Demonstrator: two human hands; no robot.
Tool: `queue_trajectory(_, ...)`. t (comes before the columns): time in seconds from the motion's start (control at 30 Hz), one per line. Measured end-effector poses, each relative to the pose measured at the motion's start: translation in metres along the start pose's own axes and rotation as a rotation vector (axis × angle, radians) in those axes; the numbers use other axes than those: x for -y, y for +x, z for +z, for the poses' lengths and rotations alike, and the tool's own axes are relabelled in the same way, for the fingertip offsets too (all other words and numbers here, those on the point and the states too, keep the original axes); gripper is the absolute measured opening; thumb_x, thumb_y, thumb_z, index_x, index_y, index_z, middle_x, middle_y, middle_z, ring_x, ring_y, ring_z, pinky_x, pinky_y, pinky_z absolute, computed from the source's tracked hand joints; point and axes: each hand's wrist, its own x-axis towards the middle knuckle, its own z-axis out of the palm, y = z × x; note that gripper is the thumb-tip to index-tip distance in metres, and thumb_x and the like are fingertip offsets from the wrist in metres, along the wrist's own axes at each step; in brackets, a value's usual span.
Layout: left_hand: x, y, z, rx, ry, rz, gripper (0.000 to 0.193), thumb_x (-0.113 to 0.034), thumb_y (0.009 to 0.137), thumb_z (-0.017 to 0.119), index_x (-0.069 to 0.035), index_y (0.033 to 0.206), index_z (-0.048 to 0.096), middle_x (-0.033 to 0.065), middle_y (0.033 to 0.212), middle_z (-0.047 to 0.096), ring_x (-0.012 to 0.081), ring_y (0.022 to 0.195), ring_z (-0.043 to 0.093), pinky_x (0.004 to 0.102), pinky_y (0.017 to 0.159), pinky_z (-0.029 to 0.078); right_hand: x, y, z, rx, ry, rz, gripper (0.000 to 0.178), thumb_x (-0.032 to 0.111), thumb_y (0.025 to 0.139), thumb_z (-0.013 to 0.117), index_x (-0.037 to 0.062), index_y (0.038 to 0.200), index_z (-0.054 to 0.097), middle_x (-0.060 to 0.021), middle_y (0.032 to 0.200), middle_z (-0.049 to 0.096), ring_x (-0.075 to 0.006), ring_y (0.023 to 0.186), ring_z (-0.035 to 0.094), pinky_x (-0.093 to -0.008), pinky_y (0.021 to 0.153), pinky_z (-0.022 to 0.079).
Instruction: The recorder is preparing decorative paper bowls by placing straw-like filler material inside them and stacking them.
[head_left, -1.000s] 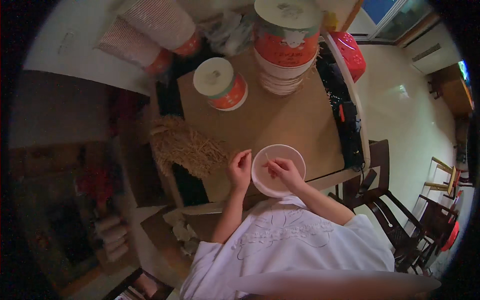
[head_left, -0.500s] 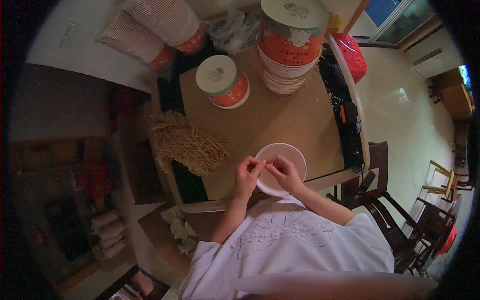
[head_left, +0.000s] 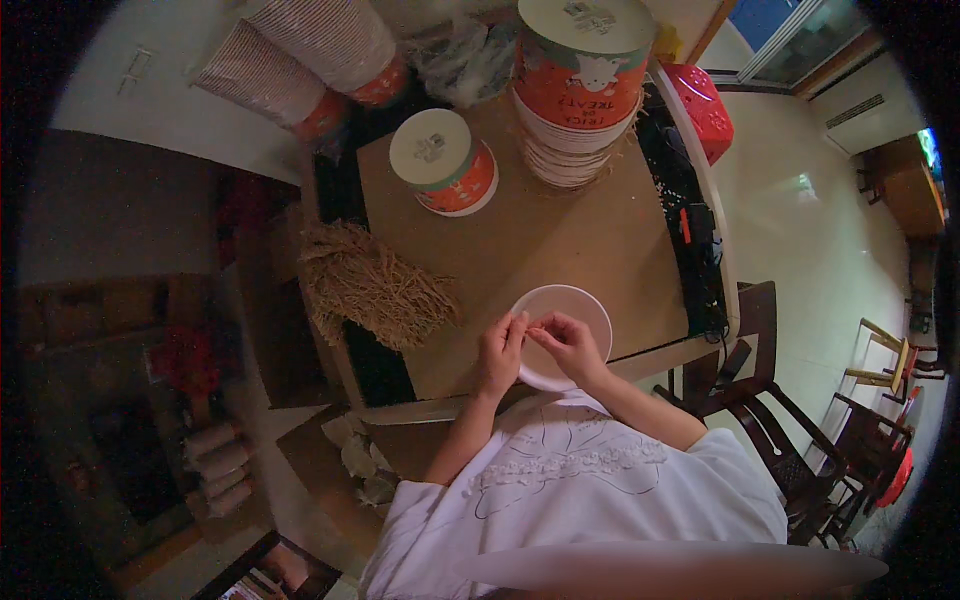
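In the head view, both hands are above a white bowl (head_left: pixel 569 299), which is at the near edge of the table (head_left: pixel 645 363), right of the middle of this edge. The bowl overlaps the edge and comes close to the white shirt (head_left: pixel 590 485) (I cannot tell if the table alone supports it). The left hand (head_left: pixel 501 350) is at the left side of the rim, with its fingers bent and the thumb close to them. The right hand (head_left: pixel 567 345) reaches over the right side of the bowl; its thumb and forefinger are brought nearly together, and the other fingers are curled. The fingertips of the two hands almost meet. Whether something small is pinched there, I cannot tell.

A brown board (head_left: pixel 560 245) covers much of the table. Over its left edge, toward the near left corner of the table, lies a heap of tangled brown strands (head_left: pixel 385 290). Nearer to the far left corner of the board, an orange and green tub (head_left: pixel 465 190) stands with its pale bottom upward. At the far edge stands a taller stack of similar tubs (head_left: pixel 580 100), also upside down, and to its left is a crumpled clear plastic bag (head_left: pixel 462 68). Along the right edge lies a black device (head_left: pixel 703 240).
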Motion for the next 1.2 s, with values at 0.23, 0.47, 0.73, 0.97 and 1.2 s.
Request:
queue_trajectory(0.23, 0.014, 0.0, -0.005, 0.104, -0.157, -0.093, 0.019, -0.016, 0.088, 0.047, -0.002, 0.075, 0.046, 0.0011, 0.063, 0.045, 0.0076, 0.06, 0.04, 0.0247, 0.052, 0.035, -0.002, 0.002, -0.004, -0.01, -0.043, 0.052, 0.011, 0.009, 0.082, 0.057, -0.0012, 0.086, 0.057, -0.0027, 0.078, 0.059, -0.0081, 0.073, 0.053, -0.0209, 0.065, 0.043)
queue_trajectory(0.47, 0.009, 0.002, -0.014, 0.159, -0.05, -0.067, 0.013, -0.013, 0.084, 0.053, -0.002, 0.077, 0.05, 0.0011, 0.066, 0.051, 0.0076, 0.06, 0.047, 0.0234, 0.054, 0.039, 0.005, 0.002, -0.006, -0.038, -0.004, 0.143, 0.013, 0.011, 0.08, 0.061, -0.0013, 0.084, 0.059, -0.0022, 0.077, 0.059, -0.0072, 0.071, 0.053, -0.0197, 0.064, 0.043)
queue_trajectory(0.73, 0.008, 0.007, -0.018, 0.148, 0.035, 0.012, 0.006, -0.008, 0.081, 0.055, -0.002, 0.079, 0.053, 0.0025, 0.069, 0.052, 0.0093, 0.064, 0.049, 0.0232, 0.058, 0.04, 0.001, 0.006, -0.007, -0.068, -0.049, 0.166, 0.012, 0.01, 0.078, 0.062, -0.0007, 0.083, 0.06, -0.0017, 0.075, 0.059, -0.007, 0.07, 0.052, -0.0206, 0.062, 0.043)
queue_trajectory(0.97, 0.013, 0.03, -0.018, 0.081, 0.214, 0.215, 0.006, -0.004, 0.079, 0.055, -0.001, 0.084, 0.056, 0.0101, 0.083, 0.056, 0.018, 0.07, 0.056, 0.0291, 0.061, 0.045, -0.014, 0.026, -0.008, -0.164, 0.076, 0.328, 0.015, 0.015, 0.078, 0.06, 0.0002, 0.082, 0.06, -0.0012, 0.07, 0.057, -0.0076, 0.064, 0.051, -0.0209, 0.057, 0.04)
queue_trajectory(1.2, 0.04, 0.056, -0.019, 0.19, 0.117, 0.124, 0.019, -0.003, 0.08, 0.05, -0.002, 0.097, 0.06, 0.0113, 0.089, 0.061, 0.0197, 0.08, 0.059, 0.0278, 0.069, 0.046, -0.036, 0.036, -0.005, -0.248, 0.32, 0.438, 0.015, 0.014, 0.079, 0.058, 0.0009, 0.087, 0.059, -0.003, 0.077, 0.058, -0.0108, 0.069, 0.054, -0.0231, 0.06, 0.043)
